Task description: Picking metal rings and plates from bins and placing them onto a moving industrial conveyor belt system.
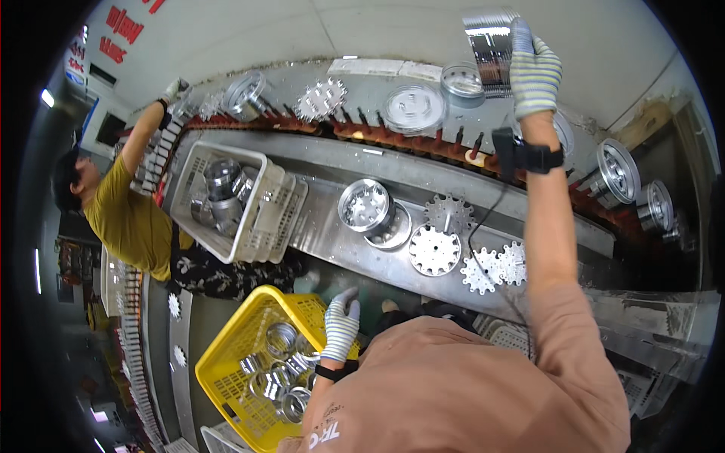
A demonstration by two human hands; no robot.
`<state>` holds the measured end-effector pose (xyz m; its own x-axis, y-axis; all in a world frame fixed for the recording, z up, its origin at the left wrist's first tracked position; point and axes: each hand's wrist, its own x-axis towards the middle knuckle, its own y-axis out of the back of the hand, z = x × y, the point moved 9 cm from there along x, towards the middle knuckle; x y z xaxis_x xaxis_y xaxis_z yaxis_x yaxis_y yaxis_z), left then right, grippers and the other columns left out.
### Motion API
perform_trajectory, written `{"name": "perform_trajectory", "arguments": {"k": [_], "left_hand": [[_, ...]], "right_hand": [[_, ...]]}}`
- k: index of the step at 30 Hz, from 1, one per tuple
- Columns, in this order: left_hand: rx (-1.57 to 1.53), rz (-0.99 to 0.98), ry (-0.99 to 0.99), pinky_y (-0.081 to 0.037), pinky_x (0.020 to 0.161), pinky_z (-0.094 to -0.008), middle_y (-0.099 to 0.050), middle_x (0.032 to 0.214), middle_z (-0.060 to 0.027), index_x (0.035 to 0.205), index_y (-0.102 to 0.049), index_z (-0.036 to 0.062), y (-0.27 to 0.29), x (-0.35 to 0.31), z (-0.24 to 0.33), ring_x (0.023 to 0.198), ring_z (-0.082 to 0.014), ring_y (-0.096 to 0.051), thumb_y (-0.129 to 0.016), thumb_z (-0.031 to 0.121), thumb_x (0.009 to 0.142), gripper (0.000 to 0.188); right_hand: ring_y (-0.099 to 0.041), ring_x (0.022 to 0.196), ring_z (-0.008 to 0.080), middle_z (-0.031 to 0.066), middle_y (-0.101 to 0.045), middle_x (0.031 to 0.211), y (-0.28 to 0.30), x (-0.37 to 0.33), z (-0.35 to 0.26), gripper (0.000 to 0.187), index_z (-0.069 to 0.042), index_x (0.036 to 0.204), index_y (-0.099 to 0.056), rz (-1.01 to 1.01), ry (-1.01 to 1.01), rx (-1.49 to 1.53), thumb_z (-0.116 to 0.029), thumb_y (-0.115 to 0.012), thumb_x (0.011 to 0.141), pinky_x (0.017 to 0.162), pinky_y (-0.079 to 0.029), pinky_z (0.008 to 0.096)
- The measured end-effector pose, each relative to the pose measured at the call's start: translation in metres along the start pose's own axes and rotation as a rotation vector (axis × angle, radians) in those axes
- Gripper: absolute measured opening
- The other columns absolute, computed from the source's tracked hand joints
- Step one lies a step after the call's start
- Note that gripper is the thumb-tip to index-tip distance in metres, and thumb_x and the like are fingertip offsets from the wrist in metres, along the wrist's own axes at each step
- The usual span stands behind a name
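My right hand, in a striped glove, is raised over the far side of the bench. Its fingers lie along a shiny, finely ridged metal cylinder and grip it; its far side is partly blurred. Just below that sits a round metal part, with a wide flat ring-like disc left of it. My left hand, also gloved, hangs low beside the yellow basket. Its fingers are loosely bent and apart, with nothing seen in them. Shiny metal rings lie inside that basket.
A metal ledge carries a wheel-like part and toothed discs. White crates with metal cylinders stand to the left. Upright dark pegs line the bench rail. A co-worker in a yellow shirt reaches toward the bench at far left.
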<state>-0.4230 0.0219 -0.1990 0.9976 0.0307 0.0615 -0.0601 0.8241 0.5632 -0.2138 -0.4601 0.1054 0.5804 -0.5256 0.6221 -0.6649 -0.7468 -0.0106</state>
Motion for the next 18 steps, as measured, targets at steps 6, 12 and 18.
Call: {"name": "perform_trajectory", "arguments": {"k": [6,12,18], "left_hand": [[0.060,-0.140,-0.169,-0.051,0.085,-0.0349,-0.070,0.103,-0.0133,0.112,-0.066,0.0025,-0.012,0.070,0.104,0.096,-0.0254,-0.067,-0.060,0.008,0.089,0.025],[-0.106,-0.388,-0.423,-0.049,0.090,-0.0322,-0.069,0.106,-0.0131,0.115,-0.065,0.0019,-0.061,0.111,0.174,0.100,-0.0218,-0.065,-0.061,0.010,0.090,0.027],[-0.304,-0.626,-0.674,-0.043,0.101,-0.0371,-0.059,0.123,-0.0131,0.133,-0.051,0.0008,-0.093,0.113,0.264,0.117,-0.0261,-0.054,-0.075,0.028,0.082,0.063]], "right_hand": [[-0.054,0.075,0.0096,0.0057,-0.068,0.078,0.004,-0.110,0.012,0.044,0.006,0.099,-0.068,-0.093,-0.227,0.060,-0.037,-0.059,0.097,0.072,-0.046,0.0302],[-0.055,0.084,0.0112,0.0066,-0.069,0.092,0.055,-0.172,-0.001,0.044,0.007,0.107,-0.066,0.072,-0.472,0.148,-0.035,-0.060,0.096,0.080,-0.046,0.0288],[-0.068,0.089,0.0178,0.0081,-0.069,0.100,0.091,-0.215,0.014,0.030,-0.001,0.109,-0.065,0.253,-0.811,0.625,-0.028,-0.059,0.096,0.082,-0.056,0.0353]]}}
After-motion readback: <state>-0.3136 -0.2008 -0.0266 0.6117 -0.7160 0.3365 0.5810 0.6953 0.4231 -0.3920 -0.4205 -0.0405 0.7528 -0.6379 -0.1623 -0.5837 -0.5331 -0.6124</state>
